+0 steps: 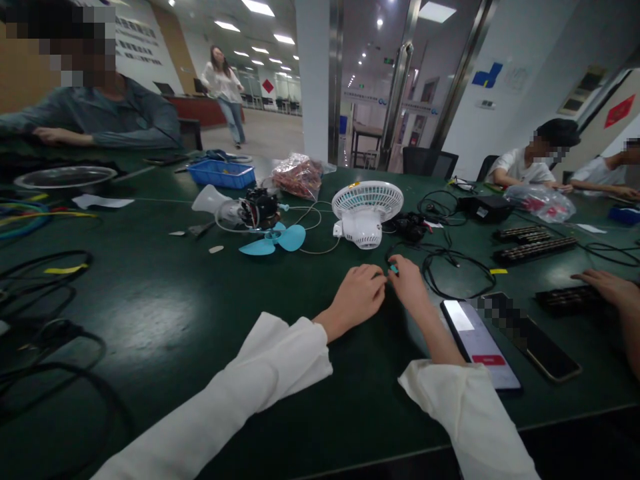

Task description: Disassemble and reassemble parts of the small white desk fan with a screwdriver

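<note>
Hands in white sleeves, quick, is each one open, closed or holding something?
Left hand: fingers curled; whether it holds anything cannot be told.
Right hand: closed, holding a small light-blue piece.

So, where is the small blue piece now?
In the head view, the small blue piece is right of centre, at the fingertips of the right hand, beside the left hand, below the white fan.

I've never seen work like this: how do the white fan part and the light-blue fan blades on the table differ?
The white fan part is bulky, with a slotted round cage; the light-blue fan blades are smooth and thin. In the picture, the white fan part sits to the right, the light-blue fan blades to the left. Both rest on the dark green table.
</note>
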A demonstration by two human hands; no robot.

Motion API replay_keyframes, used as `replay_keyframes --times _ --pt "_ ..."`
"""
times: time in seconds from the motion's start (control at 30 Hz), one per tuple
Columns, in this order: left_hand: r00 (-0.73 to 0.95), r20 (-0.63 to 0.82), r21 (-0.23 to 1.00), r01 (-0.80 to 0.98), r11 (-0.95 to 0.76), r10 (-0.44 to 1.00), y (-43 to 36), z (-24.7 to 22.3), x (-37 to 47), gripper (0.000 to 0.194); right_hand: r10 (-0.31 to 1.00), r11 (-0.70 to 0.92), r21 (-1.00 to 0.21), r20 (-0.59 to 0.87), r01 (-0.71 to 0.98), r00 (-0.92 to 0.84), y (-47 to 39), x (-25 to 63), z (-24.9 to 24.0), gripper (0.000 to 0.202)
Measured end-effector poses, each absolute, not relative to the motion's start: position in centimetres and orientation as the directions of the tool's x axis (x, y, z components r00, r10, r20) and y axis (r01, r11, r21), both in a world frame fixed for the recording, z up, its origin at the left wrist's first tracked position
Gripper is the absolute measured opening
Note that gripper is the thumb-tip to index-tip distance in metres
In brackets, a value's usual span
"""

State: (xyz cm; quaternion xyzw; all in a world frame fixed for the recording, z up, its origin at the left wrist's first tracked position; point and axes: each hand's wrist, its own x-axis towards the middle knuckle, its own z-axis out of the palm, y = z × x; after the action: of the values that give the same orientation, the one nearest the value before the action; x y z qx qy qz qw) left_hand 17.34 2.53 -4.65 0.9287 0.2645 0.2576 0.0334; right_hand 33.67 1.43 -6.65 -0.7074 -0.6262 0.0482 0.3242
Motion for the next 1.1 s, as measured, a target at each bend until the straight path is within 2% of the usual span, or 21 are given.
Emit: replay_keyframes --times 0.1,0.2,0.27,0.37,0.5,0.67,1.1 --pt "0.359 0.556 0.447 0.631 -0.634 0.749 5.7 -4.4 18.1 0.046 0.949 -0.039 -0.44 0.265 0.897 0.171 1.7 33.6 -6.9 0.031" --pt "0.006 0.392 0.682 0.669 -0.295 0.92 8.7 -4.3 20.9 0.084 0.957 -0.053 -0.417 0.239 0.907 0.166 1.7 33.5 -7.0 0.03" --pt "-0.112 0.291 0.745 0.649 -0.151 0.95 10.3 -4.0 23.1 0.105 0.958 -0.058 -0.408 0.233 0.911 0.165 1.7 33.4 -6.9 0.029" --pt "-0.216 0.175 0.799 0.601 -0.01 0.961 11.9 -3.6 25.7 0.12 0.958 -0.061 -0.397 0.235 0.916 0.165 1.5 33.2 -6.6 0.029" --pt "-0.248 0.105 0.806 0.588 0.063 0.963 12.8 -3.9 27.5 0.125 0.961 -0.071 -0.393 0.22 0.917 0.169 1.4 33.0 -6.2 0.03" --pt "-0.24 0.17 0.749 0.662 0.033 0.956 13.3 -5.2 27.9 0.121 0.96 -0.07 -0.399 0.224 0.914 0.171 1.4 32.8 -6.2 0.029" --pt "-0.256 0.313 0.71 0.702 -0.047 0.915 14.5 -5.9 26.7 0.111 0.959 -0.052 -0.437 0.228 0.898 0.167 1.8 33.0 -6.2 0.03"
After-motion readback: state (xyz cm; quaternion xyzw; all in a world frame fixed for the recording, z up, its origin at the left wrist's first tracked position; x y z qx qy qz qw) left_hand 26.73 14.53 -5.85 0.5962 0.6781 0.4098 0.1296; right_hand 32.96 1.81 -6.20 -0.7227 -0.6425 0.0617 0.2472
